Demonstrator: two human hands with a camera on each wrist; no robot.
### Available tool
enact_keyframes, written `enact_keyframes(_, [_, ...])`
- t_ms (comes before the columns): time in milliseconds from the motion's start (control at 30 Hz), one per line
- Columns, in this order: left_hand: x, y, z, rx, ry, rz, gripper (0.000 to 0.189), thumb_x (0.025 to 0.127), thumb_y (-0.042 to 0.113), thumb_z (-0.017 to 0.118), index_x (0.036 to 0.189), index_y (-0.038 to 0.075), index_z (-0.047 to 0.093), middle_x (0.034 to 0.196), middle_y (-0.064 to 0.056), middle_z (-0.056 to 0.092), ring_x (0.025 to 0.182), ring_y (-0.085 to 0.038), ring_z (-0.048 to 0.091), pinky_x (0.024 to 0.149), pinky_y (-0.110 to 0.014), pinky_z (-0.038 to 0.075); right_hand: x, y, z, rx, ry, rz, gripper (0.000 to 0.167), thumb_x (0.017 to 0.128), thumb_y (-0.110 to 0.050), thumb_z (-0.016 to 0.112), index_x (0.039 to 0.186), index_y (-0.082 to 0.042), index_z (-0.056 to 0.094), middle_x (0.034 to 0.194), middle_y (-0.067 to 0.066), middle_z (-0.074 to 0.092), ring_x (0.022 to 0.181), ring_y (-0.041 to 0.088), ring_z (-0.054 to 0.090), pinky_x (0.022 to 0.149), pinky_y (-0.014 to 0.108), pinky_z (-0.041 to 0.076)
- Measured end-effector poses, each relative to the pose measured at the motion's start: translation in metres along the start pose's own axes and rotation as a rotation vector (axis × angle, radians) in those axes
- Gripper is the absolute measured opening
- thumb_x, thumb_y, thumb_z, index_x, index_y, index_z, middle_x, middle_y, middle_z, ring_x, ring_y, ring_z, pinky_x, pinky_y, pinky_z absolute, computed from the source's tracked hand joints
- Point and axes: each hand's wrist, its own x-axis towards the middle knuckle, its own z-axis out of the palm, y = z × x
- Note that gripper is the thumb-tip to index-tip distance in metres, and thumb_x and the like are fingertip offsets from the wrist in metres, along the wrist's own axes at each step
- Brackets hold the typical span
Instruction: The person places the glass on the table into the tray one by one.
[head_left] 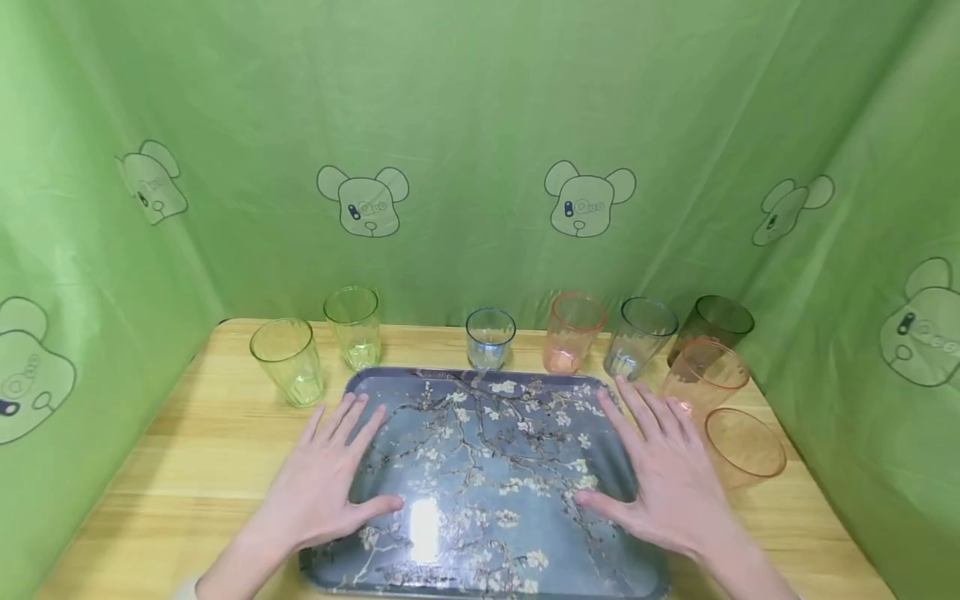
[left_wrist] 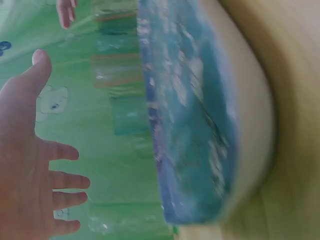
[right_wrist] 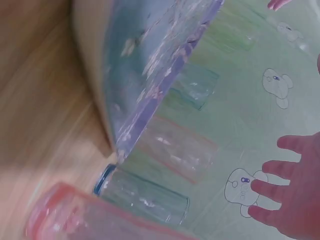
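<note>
A dark blue-grey tray with white blossom branches lies on the table between my hands. My left hand hovers over its left side, fingers straight and spread, holding nothing. Over the right side my right hand is spread in the same way, also holding nothing. In the left wrist view, the left hand appears apart from the tray. The right wrist view likewise has the right hand apart from the tray. Near the right fingertips stands a blue-grey glass.
Two green glasses stand behind the tray's left corner. Along the back are a short blue glass and a pink glass. At right are a dark glass, a pink-orange glass and an orange glass. Green cloth surrounds the wooden table.
</note>
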Motion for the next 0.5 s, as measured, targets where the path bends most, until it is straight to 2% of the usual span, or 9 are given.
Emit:
enact_keyframes(100, [-0.004,-0.009,0.002,0.022,0.010,-0.002,0.101,0.085,0.078,0.064,0.154,0.004,0.050,0.161,-0.023,0.048,0.149,-0.042,0.048,0.123,-0.065,0.032,-0.001,0.006,-0.004,0.011,0.025,-0.006,0.120,0.078,-0.093,0.054,0.168,-0.020,0.025,0.176,0.011,0.023,0.152,0.045,0.036,0.133,0.039,-0.005])
enact_keyframes(167, [-0.007,-0.016,0.003,0.040,0.016,-0.007,0.096,0.088,0.075,0.063,0.150,0.003,0.054,0.157,-0.023,0.052,0.145,-0.043,0.052,0.121,-0.065,0.034,-0.003,0.010,-0.007,0.019,0.041,-0.010,0.118,0.080,-0.095,0.049,0.167,-0.019,0.028,0.175,0.013,0.027,0.149,0.046,0.038,0.134,0.044,0.001])
enact_keyframes(267, [-0.013,-0.025,0.004,0.059,0.011,-0.019,0.091,0.091,0.073,0.060,0.147,0.001,0.056,0.152,-0.024,0.057,0.141,-0.043,0.055,0.120,-0.064,0.037,-0.005,0.015,-0.012,0.028,0.063,-0.008,0.116,0.081,-0.096,0.045,0.165,-0.016,0.034,0.171,0.017,0.034,0.146,0.048,0.041,0.129,0.059,0.017])
enact_keyframes(333, [-0.016,-0.030,0.005,0.071,0.006,-0.022,0.090,0.093,0.073,0.058,0.147,0.002,0.057,0.149,-0.023,0.060,0.138,-0.042,0.057,0.119,-0.063,0.039,-0.007,0.019,-0.015,0.033,0.074,0.000,0.116,0.081,-0.096,0.045,0.164,-0.015,0.036,0.169,0.019,0.037,0.143,0.049,0.043,0.121,0.066,0.026])
enact_keyframes(433, [-0.019,-0.038,0.008,0.092,0.017,-0.011,0.087,0.093,0.072,0.058,0.145,0.002,0.059,0.142,-0.023,0.064,0.132,-0.041,0.061,0.115,-0.061,0.043,-0.010,0.027,-0.020,0.042,0.081,0.022,0.117,0.078,-0.095,0.051,0.163,-0.016,0.037,0.167,0.019,0.039,0.141,0.049,0.045,0.111,0.070,0.033])
enact_keyframes(500, [-0.022,-0.042,0.011,0.105,0.031,-0.001,0.085,0.092,0.070,0.061,0.142,0.002,0.061,0.136,-0.022,0.067,0.127,-0.039,0.064,0.112,-0.061,0.045,-0.013,0.032,-0.023,0.040,0.081,0.041,0.117,0.077,-0.093,0.057,0.164,-0.018,0.037,0.169,0.018,0.038,0.141,0.048,0.045,0.113,0.070,0.032])
